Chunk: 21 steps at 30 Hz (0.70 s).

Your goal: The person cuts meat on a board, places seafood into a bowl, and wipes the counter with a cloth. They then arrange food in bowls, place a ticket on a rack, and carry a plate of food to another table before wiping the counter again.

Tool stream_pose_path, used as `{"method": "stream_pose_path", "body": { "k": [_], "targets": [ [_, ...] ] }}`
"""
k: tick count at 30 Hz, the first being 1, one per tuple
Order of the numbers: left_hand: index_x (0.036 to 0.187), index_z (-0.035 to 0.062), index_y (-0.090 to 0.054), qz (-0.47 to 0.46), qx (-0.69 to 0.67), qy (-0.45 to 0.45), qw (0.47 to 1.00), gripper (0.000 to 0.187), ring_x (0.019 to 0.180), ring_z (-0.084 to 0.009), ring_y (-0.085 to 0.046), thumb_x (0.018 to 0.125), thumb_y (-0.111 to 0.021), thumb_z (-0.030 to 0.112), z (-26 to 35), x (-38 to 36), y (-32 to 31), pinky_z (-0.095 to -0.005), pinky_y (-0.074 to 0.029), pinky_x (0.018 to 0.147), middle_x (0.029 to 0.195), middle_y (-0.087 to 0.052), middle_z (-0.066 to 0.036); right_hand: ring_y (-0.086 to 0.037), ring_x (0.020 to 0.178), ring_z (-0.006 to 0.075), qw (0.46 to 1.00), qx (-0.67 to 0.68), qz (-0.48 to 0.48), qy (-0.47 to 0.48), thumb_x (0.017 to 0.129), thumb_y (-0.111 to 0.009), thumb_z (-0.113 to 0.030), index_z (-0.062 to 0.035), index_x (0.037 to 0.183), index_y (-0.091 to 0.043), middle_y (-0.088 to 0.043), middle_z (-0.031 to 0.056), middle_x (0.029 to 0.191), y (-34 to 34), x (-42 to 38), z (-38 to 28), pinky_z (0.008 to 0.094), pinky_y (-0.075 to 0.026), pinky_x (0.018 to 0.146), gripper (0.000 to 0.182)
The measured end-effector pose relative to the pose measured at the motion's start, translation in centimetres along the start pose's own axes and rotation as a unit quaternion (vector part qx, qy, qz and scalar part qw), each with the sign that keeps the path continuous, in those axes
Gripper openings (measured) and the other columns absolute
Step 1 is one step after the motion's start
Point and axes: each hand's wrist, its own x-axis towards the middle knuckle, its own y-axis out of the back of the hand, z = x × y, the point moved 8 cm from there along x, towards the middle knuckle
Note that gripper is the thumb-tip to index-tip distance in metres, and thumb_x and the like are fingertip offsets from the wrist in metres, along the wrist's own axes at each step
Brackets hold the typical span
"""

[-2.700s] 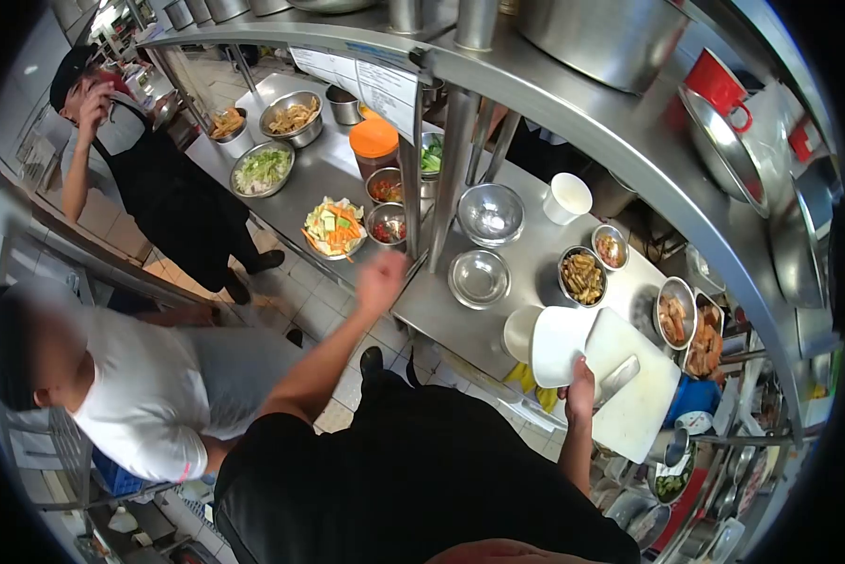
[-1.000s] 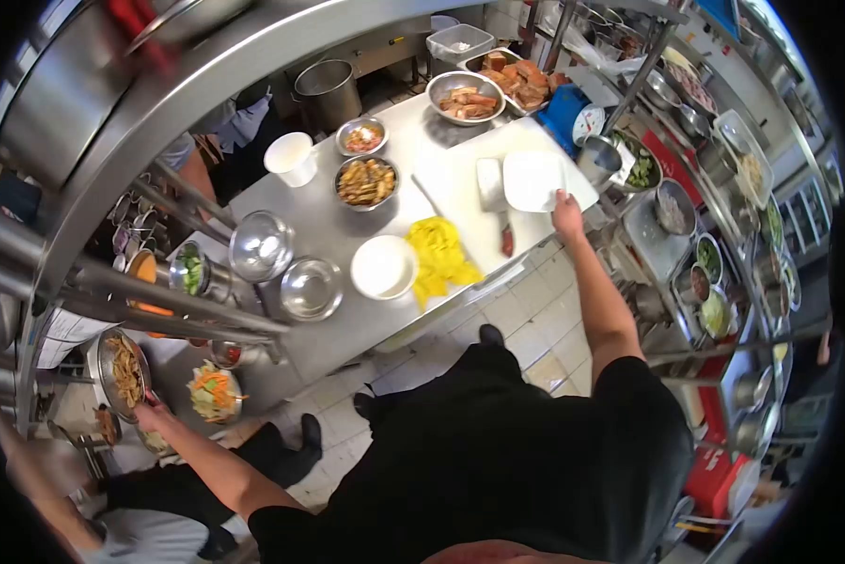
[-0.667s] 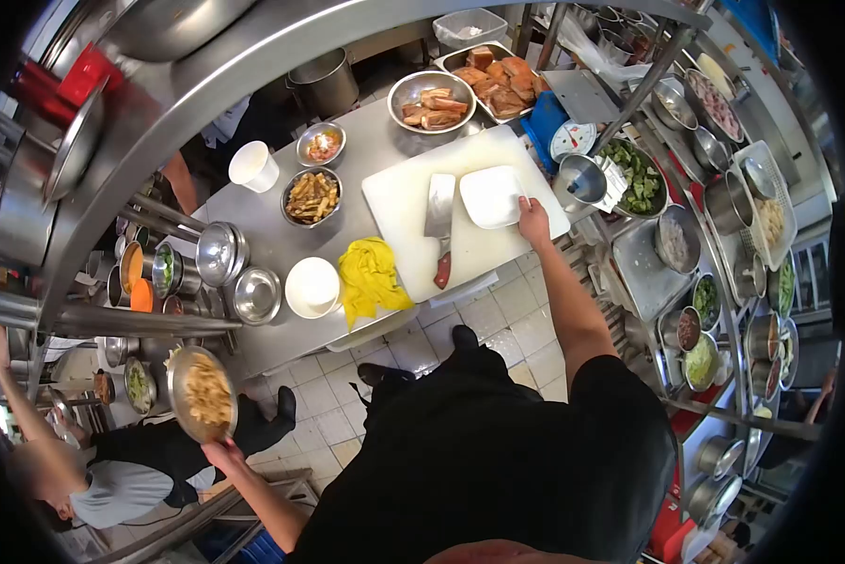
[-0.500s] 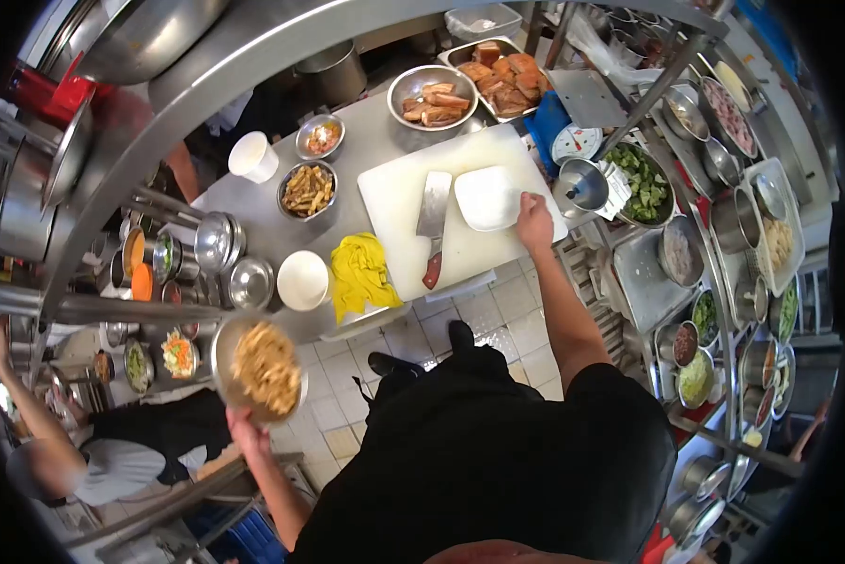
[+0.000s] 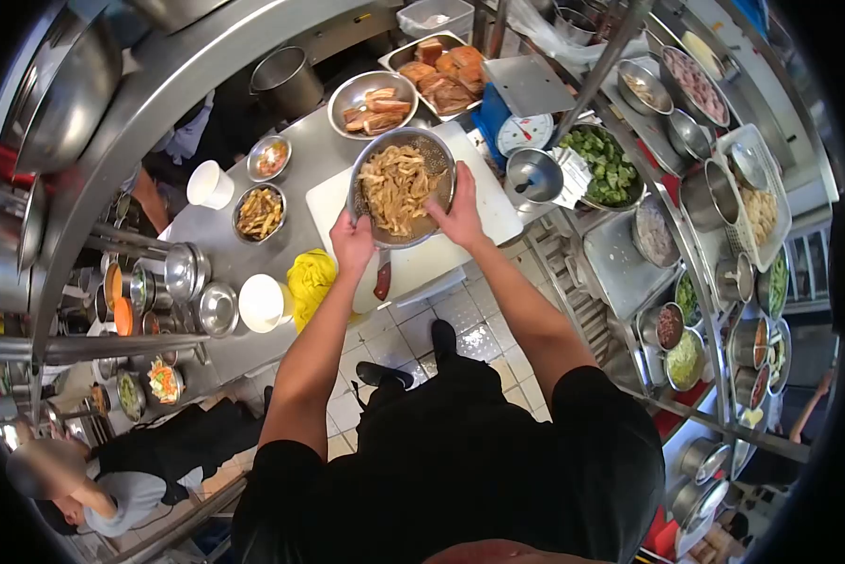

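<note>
While both my hands clamp the metal strainer bowl [image 5: 402, 186], it sits up over the white cutting board [image 5: 413, 254], between my grips. Left hand [image 5: 352, 242] has the near-left rim, grip closed on it w/ fingers curled under; right hand [image 5: 462, 214] has the right rim, thumb over the edge, also closed on it. Bowl is heaped w/ pale yellowish strips [image 5: 396, 188] and hides most of the board. Red knife handle [image 5: 382, 281] pokes out below the bowl, just beside my left wrist. Yellow cloth [image 5: 310, 280] lies on the steel surface [image 5: 321, 150] left of the board, white bowl [image 5: 261, 303] next to it. Past the strainer: a steel bowl of browned meat [image 5: 373, 97], tray of more meat [image 5: 443, 68], blue scale [image 5: 521, 132] to the right. A co-worker [image 5: 112, 475] crouches low left, well apart.
</note>
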Motion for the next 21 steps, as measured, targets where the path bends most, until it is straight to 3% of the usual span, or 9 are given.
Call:
{"method": "stream_pose_path", "body": {
  "k": [2,3,5,9,12,17,20,21],
  "targets": [
    [0.109,-0.0002,-0.059,-0.003,0.063,-0.04,0.997,0.034,0.081,-0.0203,-0.064,0.077,-0.046,-0.005,0.4,0.8,-2.2,-0.0281,-0.051,0.067,0.105,-0.063,-0.014,-0.021,0.132,0.0412,0.999,0.002,-0.022,-0.028,0.071,-0.072,-0.042,0.0056,0.139,-0.014,-0.022,0.0287,0.14,-0.3,-0.5,0.5,0.045,-0.019,0.11,0.101],
    [0.109,-0.0001,-0.06,0.002,0.079,-0.064,0.995,0.036,0.092,-0.0222,-0.063,0.077,-0.046,-0.005,1.2,0.9,-3.1,-0.0287,-0.049,0.075,0.114,-0.06,-0.016,-0.02,0.132,0.0415,0.999,0.005,-0.026,-0.029,0.063,-0.076,-0.047,0.0051,0.139,-0.012,-0.022,0.0294,0.14,-0.1,-0.4,0.2,0.0453,-0.02,0.11,0.113],
    [0.105,-0.0005,-0.062,0.011,0.1,-0.098,0.99,0.035,0.119,-0.0296,-0.051,0.075,-0.047,-0.006,2.5,0.7,-4.2,-0.032,-0.042,0.094,0.133,-0.044,-0.023,-0.019,0.132,0.0439,1.0,-0.002,-0.004,-0.013,0.06,-0.077,-0.051,0.0008,0.14,-0.017,-0.021,0.0278,0.142,0.6,-0.3,-0.8,0.0498,-0.019,0.109,0.112],
    [0.108,0.0005,-0.06,0.017,0.185,-0.186,0.965,0.036,0.114,-0.0334,-0.053,0.074,-0.048,-0.005,4.0,0.5,-4.7,-0.0342,-0.043,0.093,0.131,-0.046,-0.023,-0.015,0.133,0.0463,0.992,-0.085,-0.052,0.08,0.057,-0.077,-0.053,-0.0187,0.142,-0.027,-0.019,0.0225,0.144,1.6,2.1,-5.3,0.0565,-0.015,0.108,0.104],
    [0.106,0.001,-0.059,0.015,0.258,-0.231,0.938,0.034,0.111,-0.0351,-0.054,0.074,-0.051,-0.004,6.0,-0.2,-5.1,-0.036,-0.046,0.09,0.132,-0.045,-0.022,-0.012,0.134,0.0463,0.967,-0.138,-0.145,0.16,0.056,-0.075,-0.052,-0.0318,0.139,-0.034,-0.019,0.0192,0.146,-0.9,3.7,-6.6,0.0586,-0.012,0.108,0.094],
    [0.092,0.0017,-0.058,-0.008,0.341,-0.267,0.902,0.019,0.089,-0.0335,-0.064,0.073,-0.053,-0.002,8.9,-1.0,-6.7,-0.0361,-0.054,0.071,0.135,-0.044,-0.018,-0.014,0.134,0.0464,0.952,-0.188,-0.194,0.144,0.059,-0.07,-0.055,-0.0276,0.133,-0.043,-0.024,0.0167,0.145,-2.7,3.8,-5.0,0.0586,-0.012,0.108,0.084],
    [0.088,0.0026,-0.055,-0.07,0.387,-0.224,0.892,0.012,0.08,-0.0336,-0.065,0.076,-0.054,0.001,10.0,-1.1,-7.9,-0.0378,-0.054,0.064,0.135,-0.045,-0.014,-0.017,0.132,0.0465,0.952,-0.198,-0.204,0.116,0.061,-0.067,-0.056,-0.0241,0.128,-0.047,-0.027,0.0166,0.143,-3.4,2.9,-3.6,0.0581,-0.014,0.107,0.077],
    [0.084,0.0041,-0.054,-0.079,0.424,-0.247,0.868,0.011,0.072,-0.0312,-0.064,0.074,-0.055,0.002,10.3,-1.1,-8.4,-0.0371,-0.054,0.059,0.136,-0.044,-0.013,-0.019,0.132,0.0465,0.949,-0.206,-0.213,0.11,0.062,-0.066,-0.056,-0.0231,0.127,-0.049,-0.028,0.0167,0.143,-3.5,2.4,-3.1,0.058,-0.015,0.107,0.075]
  ]
}}
